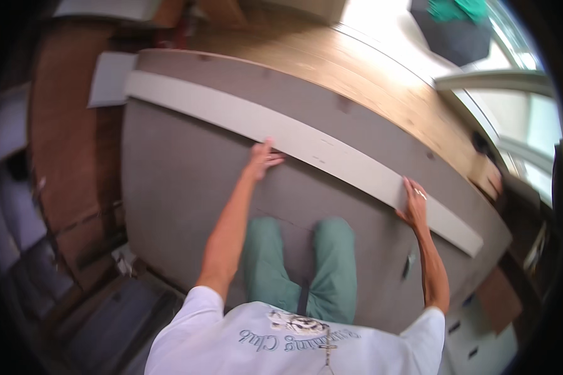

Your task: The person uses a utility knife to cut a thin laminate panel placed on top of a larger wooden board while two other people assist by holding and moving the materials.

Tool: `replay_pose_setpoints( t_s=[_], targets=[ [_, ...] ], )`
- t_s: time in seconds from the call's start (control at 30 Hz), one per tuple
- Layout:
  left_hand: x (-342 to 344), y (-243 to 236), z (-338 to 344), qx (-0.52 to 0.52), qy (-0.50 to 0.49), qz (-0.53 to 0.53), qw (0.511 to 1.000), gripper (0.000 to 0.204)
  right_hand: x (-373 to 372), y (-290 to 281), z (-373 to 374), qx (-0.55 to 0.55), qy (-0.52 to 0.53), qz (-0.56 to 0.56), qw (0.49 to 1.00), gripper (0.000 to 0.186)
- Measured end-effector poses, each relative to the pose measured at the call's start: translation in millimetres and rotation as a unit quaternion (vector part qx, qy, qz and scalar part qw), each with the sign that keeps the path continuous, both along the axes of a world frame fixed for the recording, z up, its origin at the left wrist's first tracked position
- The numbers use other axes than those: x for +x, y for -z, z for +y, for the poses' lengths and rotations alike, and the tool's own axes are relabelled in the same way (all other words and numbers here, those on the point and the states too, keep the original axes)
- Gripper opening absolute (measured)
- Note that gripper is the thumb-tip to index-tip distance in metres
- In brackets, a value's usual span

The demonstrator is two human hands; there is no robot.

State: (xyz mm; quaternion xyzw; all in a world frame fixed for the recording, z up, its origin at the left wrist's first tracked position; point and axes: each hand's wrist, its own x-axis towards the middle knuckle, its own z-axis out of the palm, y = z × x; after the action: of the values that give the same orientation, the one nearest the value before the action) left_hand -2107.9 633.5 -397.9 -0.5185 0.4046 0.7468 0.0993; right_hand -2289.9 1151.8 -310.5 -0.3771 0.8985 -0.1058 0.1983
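Observation:
A long, narrow off-white board lies slantwise across a large grey-brown panel, from upper left to lower right. My left hand is at the board's near edge around its middle; one digit touches the edge and the others are spread beside it. Toward the board's right end, my right hand grips it, with fingers over the top face and the thumb by the near edge. Small dark marks show on the board between my hands. My legs in green trousers are over the panel.
Wood flooring runs beyond the panel's far edge. Brown panels and a white sheet-like piece are at left. A dark container with a green bag stands at far right, near a pale frame. A small dark object lies near my right forearm.

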Motion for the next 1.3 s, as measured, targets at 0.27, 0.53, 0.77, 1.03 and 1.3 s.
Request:
replay_pose_setpoints(
  t_s=[0.27,0.53,0.77,1.03,1.3],
  targets=[
    [16.4,-35.1,-49.4,-0.45,0.387,-0.091,0.8,0.035,14.2,19.7,-7.4,0.099,0.025,-0.019,0.995,0.114],
    [-56.1,-80.8,83.2,-0.53,0.536,0.219,0.62,0.047,83.9,-6.5,19.5,0.051,0.191,0.031,0.98,0.092],
    [-81.2,-60.4,147.3,-0.521,0.654,0.206,0.509,0.095,218.3,45.2,233.0,0.29,0.591,-0.038,0.752,0.078],
    [-91.2,-48.1,130.6,-0.559,0.679,0.157,0.45,0.116,247.5,74.7,271.5,0.269,0.537,-0.009,0.8,0.065],
    [-105.5,-49.6,144.8,-0.541,0.702,0.117,0.448,0.124,352.0,48.9,247.9,0.292,0.527,-0.184,0.777,0.063]
  ],
)
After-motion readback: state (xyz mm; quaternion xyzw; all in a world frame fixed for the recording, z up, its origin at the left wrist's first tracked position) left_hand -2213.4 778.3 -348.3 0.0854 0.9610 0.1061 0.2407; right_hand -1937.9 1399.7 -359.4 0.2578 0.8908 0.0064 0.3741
